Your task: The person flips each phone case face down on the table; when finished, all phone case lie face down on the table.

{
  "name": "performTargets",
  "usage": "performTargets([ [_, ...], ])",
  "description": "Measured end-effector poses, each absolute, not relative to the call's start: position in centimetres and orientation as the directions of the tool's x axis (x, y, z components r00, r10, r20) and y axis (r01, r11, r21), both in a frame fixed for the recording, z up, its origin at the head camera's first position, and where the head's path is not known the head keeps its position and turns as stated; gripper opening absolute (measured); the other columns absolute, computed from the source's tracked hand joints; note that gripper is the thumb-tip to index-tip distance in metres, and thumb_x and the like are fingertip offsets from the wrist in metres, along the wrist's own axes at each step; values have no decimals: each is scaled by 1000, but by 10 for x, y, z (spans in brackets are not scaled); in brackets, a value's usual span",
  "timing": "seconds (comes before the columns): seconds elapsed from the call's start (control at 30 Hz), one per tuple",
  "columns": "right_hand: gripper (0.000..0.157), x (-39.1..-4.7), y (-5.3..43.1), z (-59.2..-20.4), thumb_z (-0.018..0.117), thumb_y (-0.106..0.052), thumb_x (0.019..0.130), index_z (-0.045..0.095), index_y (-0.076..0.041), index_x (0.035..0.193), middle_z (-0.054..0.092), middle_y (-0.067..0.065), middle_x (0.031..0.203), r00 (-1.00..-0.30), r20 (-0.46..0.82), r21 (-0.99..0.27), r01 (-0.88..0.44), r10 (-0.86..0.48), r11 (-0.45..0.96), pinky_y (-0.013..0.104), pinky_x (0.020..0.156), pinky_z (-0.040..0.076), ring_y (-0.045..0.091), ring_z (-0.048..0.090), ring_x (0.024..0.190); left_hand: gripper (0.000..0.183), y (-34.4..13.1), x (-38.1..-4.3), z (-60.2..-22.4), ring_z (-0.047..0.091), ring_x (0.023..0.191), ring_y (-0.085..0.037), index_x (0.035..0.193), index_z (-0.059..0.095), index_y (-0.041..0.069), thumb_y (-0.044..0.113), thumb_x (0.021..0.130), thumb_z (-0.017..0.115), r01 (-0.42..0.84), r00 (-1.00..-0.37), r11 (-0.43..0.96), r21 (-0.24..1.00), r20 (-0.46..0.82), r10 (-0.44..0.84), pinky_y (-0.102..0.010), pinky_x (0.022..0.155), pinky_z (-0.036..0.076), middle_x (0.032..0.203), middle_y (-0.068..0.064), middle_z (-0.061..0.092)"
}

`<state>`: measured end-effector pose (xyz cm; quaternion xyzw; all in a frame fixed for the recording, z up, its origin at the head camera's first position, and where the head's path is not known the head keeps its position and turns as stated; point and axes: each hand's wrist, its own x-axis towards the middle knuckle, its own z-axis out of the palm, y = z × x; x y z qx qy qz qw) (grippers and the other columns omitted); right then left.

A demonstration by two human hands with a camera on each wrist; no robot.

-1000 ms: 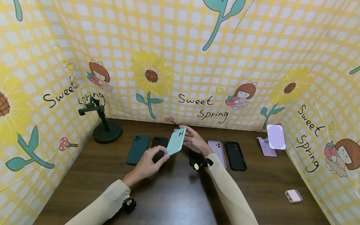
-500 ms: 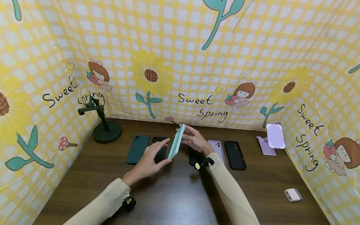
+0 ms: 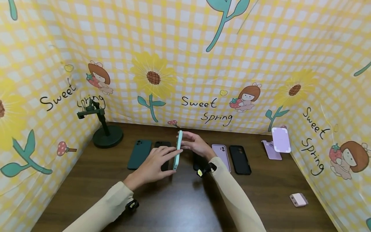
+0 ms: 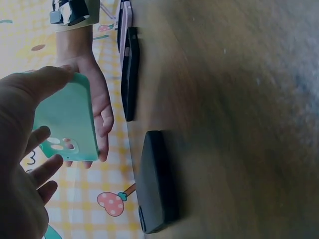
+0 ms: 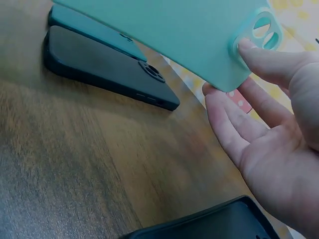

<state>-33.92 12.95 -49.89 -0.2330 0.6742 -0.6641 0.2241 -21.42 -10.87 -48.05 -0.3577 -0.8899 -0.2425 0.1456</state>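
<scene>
A mint-green phone case (image 3: 177, 158) is held above the table between both hands, nearly edge-on in the head view. My right hand (image 3: 197, 145) pinches its far end; in the right wrist view the thumb presses by the camera cutouts and fingertips meet the corner edge. My left hand (image 3: 153, 164) touches the case with fingers fairly straight, the thumb at the near end. In the left wrist view the case (image 4: 75, 112) lies between the left fingers and the right palm. Below the hands are a black case (image 3: 165, 165) and another dark case (image 3: 198, 161), both partly hidden.
A dark teal case (image 3: 139, 154) lies at left, a lilac case (image 3: 221, 158) and a black case (image 3: 240, 160) at right. A dark green stand (image 3: 107, 137) is back left, a lilac stand (image 3: 281, 140) back right. A white charger plug (image 3: 298, 199) sits front right.
The mint-green case has turned from showing its broad face to nearly edge-on and shifted slightly left. My left fingers have let go of its corner and now reach across to its side.
</scene>
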Motion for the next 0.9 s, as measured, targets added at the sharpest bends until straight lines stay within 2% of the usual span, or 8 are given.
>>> performTargets([
  [0.13,50,-339,128,-499,56,-2,104,45,-4,153,45,29,155,-808,-2,-998,-35,-590,51,44,104,55,32,62,129,81,-110,-214,-482,51,133,-24,154,48,34,41,83,87,705,-701,635,315,443,559,-54,105,41,150,1,57],
  [0.3,46,-338,130,-500,59,-3,103,49,1,148,55,25,147,-816,-18,-997,-27,-578,70,49,106,53,21,67,119,82,-110,-213,-485,53,133,-24,154,50,25,45,83,85,698,-701,647,306,477,530,-53,105,42,150,0,58],
  [0.47,44,-338,131,-499,62,-3,101,54,1,144,59,22,144,-818,-21,-996,-34,-575,84,42,107,52,14,67,116,81,-112,-213,-489,56,131,-25,152,53,19,44,82,86,700,-691,648,300,515,508,-50,100,45,148,-3,60],
  [0.57,44,-337,133,-496,65,-5,100,58,-3,143,61,17,143,-829,-20,-991,-55,-559,118,38,106,53,13,66,117,82,-112,-214,-490,58,129,-26,150,55,14,42,81,87,712,-669,637,294,558,490,-50,98,46,146,-5,63],
  [0.67,43,-338,135,-493,67,-7,99,60,-6,142,63,14,142,-832,-12,-987,-80,-554,141,38,106,53,15,67,119,84,-112,-215,-491,60,127,-26,149,55,10,41,79,89,715,-660,629,304,591,464,-50,96,47,144,-7,64],
  [0.9,44,-342,138,-491,65,-5,100,59,-4,143,63,17,143,-841,-1,-989,-78,-541,124,37,107,52,18,67,123,86,-115,-216,-491,63,125,-26,149,54,5,41,79,89,666,-707,647,370,590,390,-47,94,47,143,-8,65],
])
